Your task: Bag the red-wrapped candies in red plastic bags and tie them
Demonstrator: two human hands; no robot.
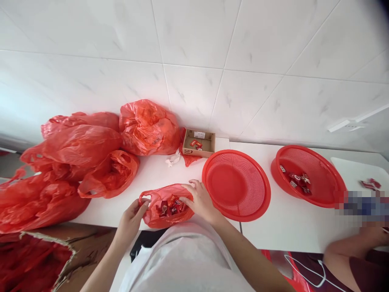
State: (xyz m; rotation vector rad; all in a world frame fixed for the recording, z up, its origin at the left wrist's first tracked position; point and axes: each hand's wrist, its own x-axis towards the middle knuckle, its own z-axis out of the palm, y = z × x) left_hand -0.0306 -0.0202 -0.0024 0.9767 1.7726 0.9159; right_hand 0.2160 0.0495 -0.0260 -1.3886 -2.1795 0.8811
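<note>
A small red plastic bag [165, 209] with wrapped red sweets inside lies at the near edge of the white table [273, 227]. My left hand [133, 217] pinches the bag's left handle. My right hand [199, 198] rests on the bag's right side, fingers curled over its rim. Just right of that hand sits an empty red mesh basket [236, 185].
Several full red plastic bags [75, 158] are heaped at the left against the tiled wall. A small cardboard box [199, 142] with a few sweets stands behind. A second red basket [306, 175] holds sweets at the right. Another person's arm [349, 247] is at the lower right.
</note>
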